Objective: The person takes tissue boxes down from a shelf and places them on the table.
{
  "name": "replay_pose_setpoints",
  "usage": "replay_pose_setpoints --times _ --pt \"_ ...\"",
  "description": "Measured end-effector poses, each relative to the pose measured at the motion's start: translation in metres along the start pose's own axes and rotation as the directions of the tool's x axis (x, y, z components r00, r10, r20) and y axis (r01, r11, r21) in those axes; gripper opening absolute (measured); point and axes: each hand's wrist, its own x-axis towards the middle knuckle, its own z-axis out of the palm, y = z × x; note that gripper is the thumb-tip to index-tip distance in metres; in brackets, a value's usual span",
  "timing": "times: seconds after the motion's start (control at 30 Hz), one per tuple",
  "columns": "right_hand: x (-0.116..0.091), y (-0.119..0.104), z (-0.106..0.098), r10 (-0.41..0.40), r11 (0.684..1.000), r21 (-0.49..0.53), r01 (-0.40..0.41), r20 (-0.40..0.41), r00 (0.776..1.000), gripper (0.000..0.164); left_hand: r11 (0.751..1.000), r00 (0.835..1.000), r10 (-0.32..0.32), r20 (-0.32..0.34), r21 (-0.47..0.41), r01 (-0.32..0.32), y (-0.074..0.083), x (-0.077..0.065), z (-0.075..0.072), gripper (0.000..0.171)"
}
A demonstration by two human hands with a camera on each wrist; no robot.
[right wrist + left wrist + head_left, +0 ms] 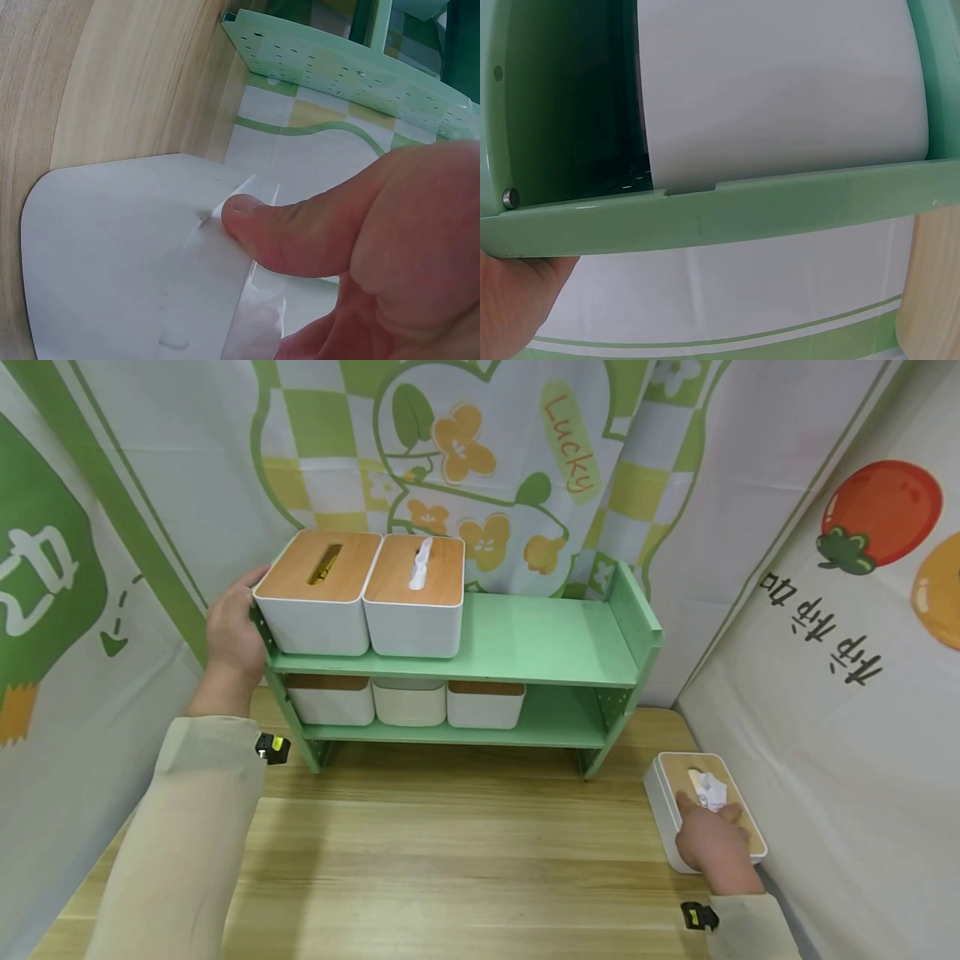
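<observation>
A green two-tier shelf [547, 635] stands on the wooden table. My left hand [236, 631] holds its left side panel near the top; in the left wrist view the panel [705, 225] hides most of that hand's fingers. Beside that hand, two white tissue boxes with wood lids sit on the upper tier: a left box [315, 627] and a right box [416, 631] with tissue poking out. At the table's right, my right hand [714, 843] grips a flatter white tissue box [663, 810] from above, its thumb [285, 229] against the box's white side. Crumpled tissue [711, 789] shows in the lid's slot.
On the lower tier stand a white wood-topped box [333, 706], a cream container [410, 703] and another white wood-topped box [486, 708]. Printed cloth [817, 760] hangs close on the right, with more cloth behind the shelf and on the left.
</observation>
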Motion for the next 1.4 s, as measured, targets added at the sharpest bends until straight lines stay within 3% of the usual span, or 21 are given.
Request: replay_pose_setpoints --times 0.87,1.4 --pt "-0.0002 0.0015 0.0029 -0.030 0.998 -0.052 0.027 -0.061 0.998 0.064 1.000 1.000 -0.004 -0.002 -0.002 0.004 -0.0029 0.0005 -0.0007 0.058" --pt "0.0007 0.0020 0.0033 0.012 1.000 -0.010 -0.012 -0.054 0.998 0.064 0.999 1.000 -0.021 0.004 -0.032 0.021 -0.0016 -0.0001 -0.0001 0.057"
